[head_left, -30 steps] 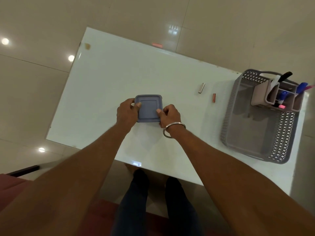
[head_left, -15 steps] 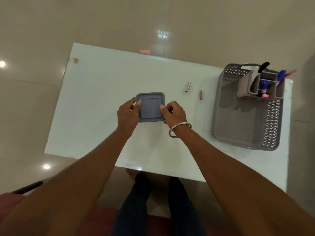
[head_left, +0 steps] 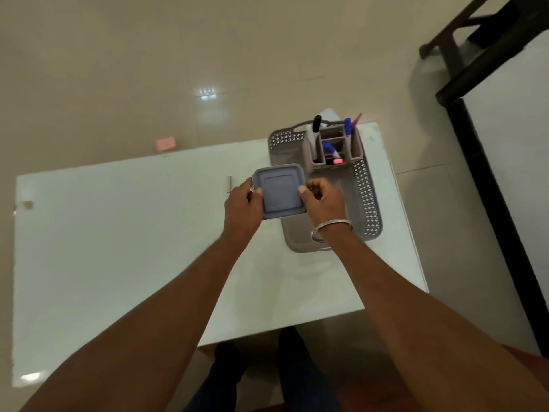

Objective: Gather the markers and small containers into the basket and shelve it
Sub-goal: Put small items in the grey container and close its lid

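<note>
A small square grey-blue container (head_left: 280,190) with a lid is held between both hands above the left edge of the grey perforated basket (head_left: 368,203). My left hand (head_left: 242,205) grips its left side, thumb on the lid. My right hand (head_left: 322,197) grips its right side, a metal bangle on the wrist. At the basket's far end stands a beige organiser (head_left: 332,147) holding several markers (head_left: 316,123). A small silver cylinder (head_left: 229,183) lies on the white table (head_left: 118,233) just left of my left hand.
The table's right edge runs close behind the basket. A dark piece of furniture (head_left: 490,179) stands to the right on the tiled floor. A pink slip (head_left: 165,143) lies on the floor beyond the table. My legs show below the near table edge.
Both hands have carried the container from the table's middle to the right, over the basket's left rim. The view has swung right; the reddish cylinder is hidden now.
</note>
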